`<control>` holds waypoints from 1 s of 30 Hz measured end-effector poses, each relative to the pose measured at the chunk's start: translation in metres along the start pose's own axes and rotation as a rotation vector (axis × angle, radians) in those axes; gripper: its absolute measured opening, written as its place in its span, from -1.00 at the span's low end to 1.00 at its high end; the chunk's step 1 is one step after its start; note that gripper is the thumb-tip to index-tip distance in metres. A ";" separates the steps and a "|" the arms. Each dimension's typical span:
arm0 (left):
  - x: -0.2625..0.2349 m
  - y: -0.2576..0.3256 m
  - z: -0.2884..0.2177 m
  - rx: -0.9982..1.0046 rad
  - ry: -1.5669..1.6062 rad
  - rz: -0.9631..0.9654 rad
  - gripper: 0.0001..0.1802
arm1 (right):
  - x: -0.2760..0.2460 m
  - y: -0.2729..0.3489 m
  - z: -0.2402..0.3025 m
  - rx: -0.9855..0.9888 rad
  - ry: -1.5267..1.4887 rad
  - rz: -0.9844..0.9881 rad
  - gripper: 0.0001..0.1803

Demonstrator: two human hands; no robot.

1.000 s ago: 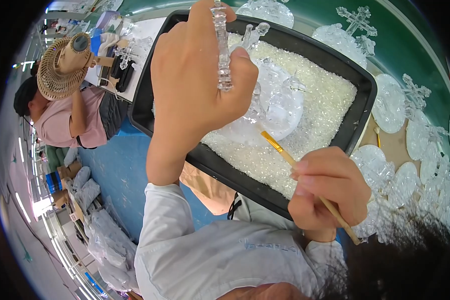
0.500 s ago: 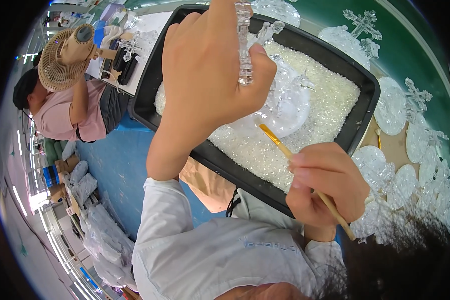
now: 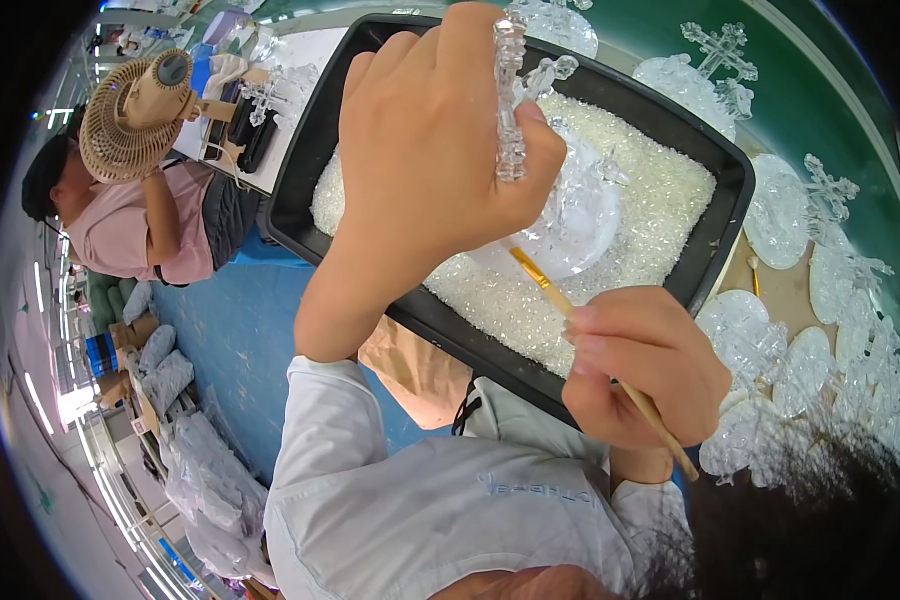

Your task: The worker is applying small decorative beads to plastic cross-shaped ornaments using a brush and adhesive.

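My left hand [image 3: 435,145] is closed round a clear cross ornament [image 3: 510,100], whose upright shows beside my thumb. A round, clear base [image 3: 580,225] lies below it, partly covered by my hand; I cannot tell how the two join. Pinched in my right hand [image 3: 650,365] is a paintbrush [image 3: 560,298] with a pale wooden handle and a gold ferrule. Its tip points at the near left edge of the base, and whether it touches is unclear. Both hands are over a black tray [image 3: 725,235] of sparkling whitish granules [image 3: 660,190].
Several clear cross ornaments on round bases [image 3: 778,210] stand along the right. Another brush [image 3: 755,278] lies among them. A person in pink [image 3: 135,220] is at the left, beside a beige fan [image 3: 135,110]. Plastic bags [image 3: 210,470] and boxes line the lower left.
My left hand and the cross have shifted slightly right and down. The brush and my right hand have moved a little left.
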State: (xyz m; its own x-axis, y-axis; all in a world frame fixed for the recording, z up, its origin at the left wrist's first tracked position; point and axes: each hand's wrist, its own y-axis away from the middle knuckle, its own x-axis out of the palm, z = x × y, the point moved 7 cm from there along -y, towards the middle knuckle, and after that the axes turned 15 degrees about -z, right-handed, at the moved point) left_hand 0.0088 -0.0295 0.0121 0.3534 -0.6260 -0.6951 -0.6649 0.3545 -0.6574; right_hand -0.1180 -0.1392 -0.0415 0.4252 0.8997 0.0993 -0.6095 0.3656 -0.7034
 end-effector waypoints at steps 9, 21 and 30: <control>0.001 0.000 -0.003 0.004 0.000 0.001 -0.63 | -0.002 0.001 -0.003 0.082 -0.016 -0.007 -0.74; 0.003 0.014 0.008 0.192 -0.100 -0.120 -0.70 | -0.034 0.008 0.010 -0.076 0.011 -0.104 -0.68; 0.004 0.015 0.010 0.282 -0.024 -0.196 -0.57 | -0.017 0.005 0.006 -0.072 0.107 -0.082 -0.72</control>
State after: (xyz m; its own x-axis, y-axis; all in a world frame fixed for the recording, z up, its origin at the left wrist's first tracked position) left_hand 0.0063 -0.0197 -0.0031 0.4744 -0.6855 -0.5522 -0.3762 0.4093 -0.8312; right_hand -0.1317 -0.1516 -0.0426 0.5429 0.8354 0.0860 -0.5218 0.4158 -0.7449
